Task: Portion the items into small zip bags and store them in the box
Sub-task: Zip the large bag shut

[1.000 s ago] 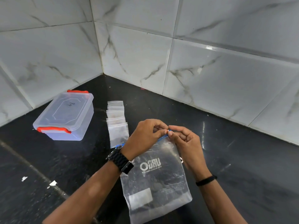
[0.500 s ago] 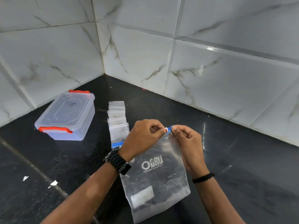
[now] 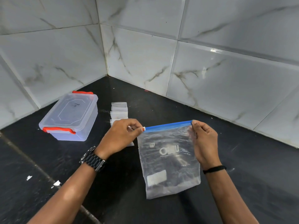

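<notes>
A large clear zip bag (image 3: 169,160) with a blue slider strip along its top stands over the black counter, dark contents low inside. My left hand (image 3: 120,137) pinches the white slider tab at the strip's left end. My right hand (image 3: 204,143) pinches the bag's top right corner. A row of several small clear zip bags (image 3: 119,110) lies flat behind my left hand, partly hidden by it. A clear plastic box (image 3: 71,117) with red latches and its lid on sits at the left.
White marble-tiled walls meet in a corner (image 3: 106,73) behind the counter. A grey seam (image 3: 32,160) runs across the black counter at the left, with small white scraps (image 3: 56,183) beside it.
My hands were together at the middle of the blue strip; now they are spread apart, the left at the left end with the slider tab, the right at the right corner.
</notes>
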